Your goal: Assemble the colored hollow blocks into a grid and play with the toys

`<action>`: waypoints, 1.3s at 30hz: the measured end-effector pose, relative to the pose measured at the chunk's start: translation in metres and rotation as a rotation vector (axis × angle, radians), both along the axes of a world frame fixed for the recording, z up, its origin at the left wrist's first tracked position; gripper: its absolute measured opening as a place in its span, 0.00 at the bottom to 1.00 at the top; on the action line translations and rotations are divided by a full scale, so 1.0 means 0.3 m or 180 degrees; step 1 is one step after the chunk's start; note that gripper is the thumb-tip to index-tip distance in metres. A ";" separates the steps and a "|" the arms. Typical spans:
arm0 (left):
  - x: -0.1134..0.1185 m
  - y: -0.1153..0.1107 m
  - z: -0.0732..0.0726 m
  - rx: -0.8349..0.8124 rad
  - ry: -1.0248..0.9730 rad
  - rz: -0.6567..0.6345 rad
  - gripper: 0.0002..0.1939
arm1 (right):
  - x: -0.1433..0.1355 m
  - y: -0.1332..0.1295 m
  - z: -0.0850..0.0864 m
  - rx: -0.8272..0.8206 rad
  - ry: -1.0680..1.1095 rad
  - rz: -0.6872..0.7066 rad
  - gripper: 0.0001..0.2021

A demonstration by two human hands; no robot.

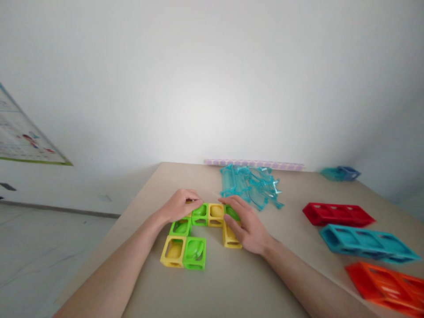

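Several yellow and green hollow cubes are joined in a bent chain on the table, with a yellow cube (216,213) at the far middle and a green cube (194,251) at the near left end. My left hand (181,205) has its fingers closed on the far left corner of the chain, where a yellow cube is mostly covered. My right hand (243,221) grips the far right corner, its thumb on the near side of a green cube (232,213) and its fingers over the far side. Below that palm, a yellow cube (232,237) is partly hidden.
Clear blue track pieces (251,183) lie behind the chain, before a purple patterned strip (255,164) along the wall. On the right of the table (265,282) are red (338,214), teal (367,243) and orange (391,287) block rows. Blue pieces (341,173) sit at the far right.
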State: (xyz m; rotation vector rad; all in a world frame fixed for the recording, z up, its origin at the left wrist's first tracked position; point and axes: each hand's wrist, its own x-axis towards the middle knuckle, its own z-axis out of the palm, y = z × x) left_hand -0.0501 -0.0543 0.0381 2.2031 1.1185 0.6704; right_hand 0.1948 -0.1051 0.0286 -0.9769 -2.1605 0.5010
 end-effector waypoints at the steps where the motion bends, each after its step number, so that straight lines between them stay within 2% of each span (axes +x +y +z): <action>1: 0.000 -0.001 0.002 0.0023 0.0012 0.0005 0.21 | -0.001 -0.001 0.002 0.0013 -0.0004 0.0001 0.17; 6: -0.006 -0.002 0.012 -0.0244 -0.0002 -0.0157 0.14 | -0.012 -0.008 0.012 0.0032 -0.0096 -0.0100 0.14; 8: -0.008 0.002 0.011 -0.0406 0.0018 -0.0148 0.14 | -0.018 -0.008 0.012 0.0020 -0.0151 -0.0186 0.13; 12: -0.004 0.011 -0.001 -0.0474 0.0107 0.0255 0.16 | -0.028 -0.005 0.005 0.0012 -0.0235 -0.0428 0.14; 16: -0.001 0.015 -0.010 -0.0371 0.0042 0.0473 0.16 | -0.028 -0.006 0.000 0.0014 -0.0273 -0.0545 0.15; 23: -0.018 0.024 -0.012 -0.0235 0.0044 0.0600 0.18 | -0.005 -0.003 0.002 0.0071 0.0017 -0.0515 0.14; 26: -0.032 0.034 -0.012 -0.0136 0.0097 0.0632 0.20 | 0.017 0.006 0.001 0.0076 0.0029 -0.0512 0.16; 30: -0.043 0.044 -0.017 -0.0122 0.0073 0.0613 0.21 | 0.041 0.010 -0.003 0.0029 -0.0149 -0.0214 0.23; 33: -0.040 0.042 -0.021 -0.0160 -0.0022 0.0666 0.21 | 0.041 0.006 -0.009 0.0021 -0.0085 -0.0033 0.24; 39: -0.018 0.024 -0.021 -0.0395 -0.0411 0.0915 0.25 | 0.004 -0.003 -0.027 -0.0300 0.0222 -0.0241 0.21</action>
